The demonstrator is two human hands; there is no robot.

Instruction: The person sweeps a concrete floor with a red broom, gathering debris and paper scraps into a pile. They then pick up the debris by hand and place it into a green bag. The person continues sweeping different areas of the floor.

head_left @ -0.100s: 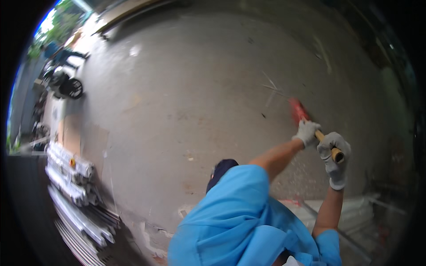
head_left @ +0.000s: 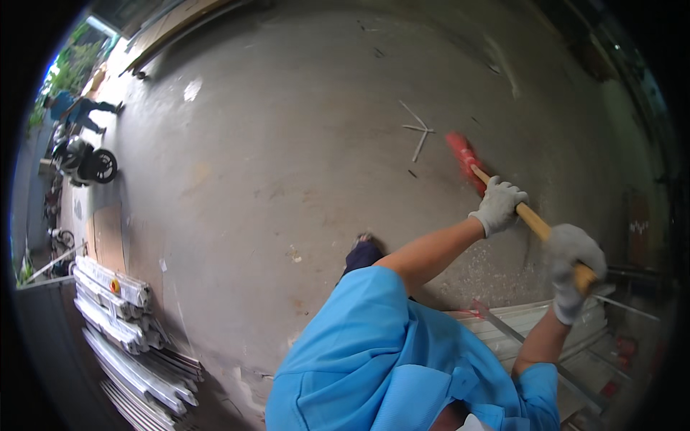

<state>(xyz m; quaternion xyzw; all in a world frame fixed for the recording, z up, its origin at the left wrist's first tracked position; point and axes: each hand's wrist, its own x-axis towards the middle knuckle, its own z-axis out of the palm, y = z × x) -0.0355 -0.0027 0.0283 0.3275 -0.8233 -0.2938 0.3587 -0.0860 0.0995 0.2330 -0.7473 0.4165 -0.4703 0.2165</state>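
Observation:
A broom with red bristles point(head_left: 466, 159) and a wooden handle point(head_left: 533, 220) slants from the floor up toward my right side. My left hand point(head_left: 499, 205), in a whitish work glove, is wrapped round the handle just behind the broom head. Higher up, near the handle's end, my right hand point(head_left: 575, 260) grips it in a matching glove, a little blurred. Thin pale strips point(head_left: 420, 130) lie on the floor just left of the bristles. Beside them is a small dark scrap point(head_left: 412, 174).
Wrapped white profiles point(head_left: 111, 302) and metal bars point(head_left: 144, 370) are stacked at the left. A motorbike point(head_left: 83, 159) and a person in blue point(head_left: 79, 109) are far left. A low platform on wheels point(head_left: 176, 32) stands at the top. Long pale panels point(head_left: 517, 327) lie behind my right arm.
The whole view has shifted, with the floor strips further left. My right hand has moved right and away from my left hand along with the handle's end. Both hands keep hold of the broom.

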